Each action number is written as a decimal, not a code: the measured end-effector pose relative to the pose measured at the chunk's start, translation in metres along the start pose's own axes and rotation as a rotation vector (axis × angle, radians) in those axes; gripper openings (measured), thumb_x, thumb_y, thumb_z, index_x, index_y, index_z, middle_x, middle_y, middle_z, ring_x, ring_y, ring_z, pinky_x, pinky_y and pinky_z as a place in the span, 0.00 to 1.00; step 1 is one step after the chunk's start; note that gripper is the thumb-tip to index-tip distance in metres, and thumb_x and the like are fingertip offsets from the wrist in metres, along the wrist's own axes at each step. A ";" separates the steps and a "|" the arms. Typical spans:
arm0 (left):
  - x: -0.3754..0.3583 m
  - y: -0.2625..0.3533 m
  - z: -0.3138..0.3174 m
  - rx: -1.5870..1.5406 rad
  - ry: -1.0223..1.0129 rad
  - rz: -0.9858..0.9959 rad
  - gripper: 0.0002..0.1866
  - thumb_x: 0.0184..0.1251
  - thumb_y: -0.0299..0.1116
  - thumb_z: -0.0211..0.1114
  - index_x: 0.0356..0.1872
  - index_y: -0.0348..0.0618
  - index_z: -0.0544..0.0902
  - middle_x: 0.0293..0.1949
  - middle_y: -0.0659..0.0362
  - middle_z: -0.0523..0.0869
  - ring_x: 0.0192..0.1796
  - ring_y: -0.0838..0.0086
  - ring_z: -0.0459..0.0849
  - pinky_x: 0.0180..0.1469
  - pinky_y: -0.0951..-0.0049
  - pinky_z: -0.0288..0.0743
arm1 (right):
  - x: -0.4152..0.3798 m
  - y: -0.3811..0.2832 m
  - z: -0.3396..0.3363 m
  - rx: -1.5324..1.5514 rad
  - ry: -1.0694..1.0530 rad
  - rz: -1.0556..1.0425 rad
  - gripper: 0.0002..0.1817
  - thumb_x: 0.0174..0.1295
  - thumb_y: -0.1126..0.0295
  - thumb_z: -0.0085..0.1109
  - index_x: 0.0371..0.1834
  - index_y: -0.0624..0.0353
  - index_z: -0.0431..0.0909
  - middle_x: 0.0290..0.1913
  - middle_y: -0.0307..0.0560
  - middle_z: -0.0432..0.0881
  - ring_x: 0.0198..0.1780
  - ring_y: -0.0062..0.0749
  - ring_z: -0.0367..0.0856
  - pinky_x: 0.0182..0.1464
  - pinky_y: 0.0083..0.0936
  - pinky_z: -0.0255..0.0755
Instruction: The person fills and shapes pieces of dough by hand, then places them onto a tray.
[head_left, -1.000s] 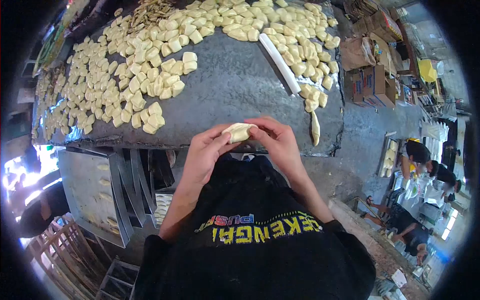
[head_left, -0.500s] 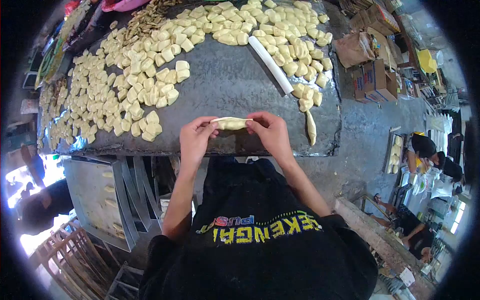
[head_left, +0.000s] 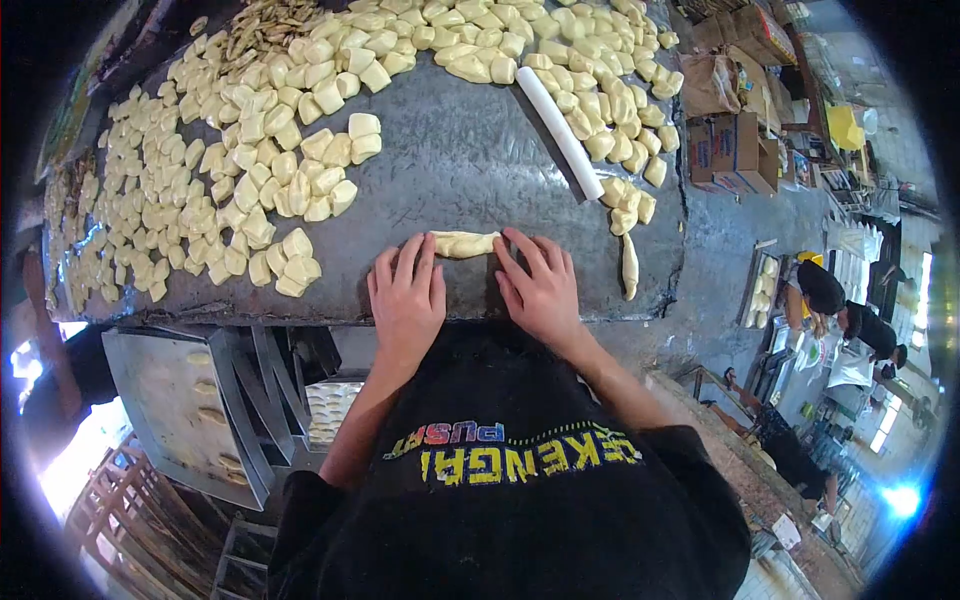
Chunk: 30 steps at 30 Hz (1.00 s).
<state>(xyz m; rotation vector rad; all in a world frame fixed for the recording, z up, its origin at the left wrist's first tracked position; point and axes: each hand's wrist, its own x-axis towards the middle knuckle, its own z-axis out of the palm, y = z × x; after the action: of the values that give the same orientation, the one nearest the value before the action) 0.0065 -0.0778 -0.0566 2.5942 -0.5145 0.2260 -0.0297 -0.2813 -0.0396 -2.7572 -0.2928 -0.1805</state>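
Observation:
A short roll of pale dough (head_left: 465, 245) lies on the dark worktop (head_left: 450, 160) near its front edge. My left hand (head_left: 408, 298) rests at the roll's left end, fingers stretched forward and index fingertip touching it. At the other end is my right hand (head_left: 542, 288), its fingers spread and the index tip against the dough. Neither hand is closed around the roll. Further up to the right lies a white rolling pin (head_left: 560, 135). A thin strip of dough (head_left: 630, 268) hangs down from a small cluster of dough pieces at the right.
Many cut dough pieces (head_left: 270, 170) cover the left and back of the worktop. Below its left side stand metal trays (head_left: 165, 400), one bearing shaped dough. Cardboard boxes (head_left: 735, 153) sit to the right. Other people (head_left: 820, 290) are at the far right.
Both hands held the dough roll pinched by its ends. Now the roll lies on the worktop, and my fingers have opened and stretched out at its ends.

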 end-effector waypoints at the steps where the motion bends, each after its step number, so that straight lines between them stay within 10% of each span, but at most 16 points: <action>1: -0.002 -0.002 0.001 0.026 -0.028 0.007 0.22 0.64 0.32 0.65 0.60 0.42 0.81 0.58 0.58 0.81 0.58 0.58 0.76 0.58 0.55 0.71 | 0.000 0.002 -0.002 -0.005 0.008 0.000 0.27 0.60 0.68 0.65 0.65 0.55 0.76 0.62 0.46 0.75 0.59 0.49 0.73 0.58 0.42 0.71; 6: -0.005 0.001 0.003 0.080 -0.053 0.016 0.25 0.64 0.33 0.64 0.64 0.44 0.78 0.62 0.59 0.78 0.63 0.58 0.73 0.62 0.54 0.67 | 0.013 0.027 -0.016 -0.077 0.101 -0.095 0.24 0.61 0.62 0.64 0.60 0.56 0.78 0.64 0.46 0.73 0.63 0.48 0.71 0.60 0.46 0.68; 9: -0.009 -0.003 0.007 0.072 -0.022 0.024 0.26 0.65 0.34 0.63 0.65 0.44 0.77 0.63 0.59 0.77 0.64 0.56 0.71 0.65 0.53 0.65 | 0.065 0.045 -0.018 -0.401 0.328 0.230 0.25 0.61 0.66 0.62 0.59 0.67 0.72 0.55 0.58 0.76 0.58 0.51 0.74 0.56 0.47 0.70; 16: -0.014 -0.001 0.001 0.134 -0.011 0.001 0.26 0.65 0.33 0.64 0.65 0.44 0.76 0.64 0.54 0.74 0.65 0.52 0.71 0.68 0.50 0.63 | 0.064 0.059 -0.014 -0.185 0.185 0.347 0.19 0.60 0.74 0.59 0.54 0.67 0.73 0.45 0.54 0.78 0.49 0.51 0.79 0.50 0.41 0.73; 21: -0.020 -0.002 -0.028 0.034 0.310 0.155 0.27 0.64 0.31 0.66 0.66 0.46 0.76 0.69 0.55 0.72 0.71 0.50 0.67 0.73 0.49 0.59 | 0.027 0.011 -0.044 0.126 0.044 -0.203 0.23 0.53 0.78 0.60 0.55 0.57 0.76 0.47 0.51 0.79 0.50 0.47 0.79 0.56 0.41 0.70; 30: 0.030 -0.052 -0.012 0.029 -0.272 0.341 0.26 0.71 0.32 0.57 0.70 0.40 0.72 0.72 0.55 0.72 0.76 0.61 0.65 0.77 0.50 0.55 | 0.035 -0.001 0.003 -0.037 -0.024 -0.147 0.28 0.58 0.72 0.56 0.66 0.61 0.72 0.64 0.52 0.77 0.67 0.47 0.73 0.71 0.46 0.62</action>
<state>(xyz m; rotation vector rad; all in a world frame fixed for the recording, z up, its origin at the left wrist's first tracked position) 0.0539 -0.0395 -0.0611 2.5644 -1.0596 -0.0110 0.0039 -0.2736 -0.0362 -2.7765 -0.5034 -0.1929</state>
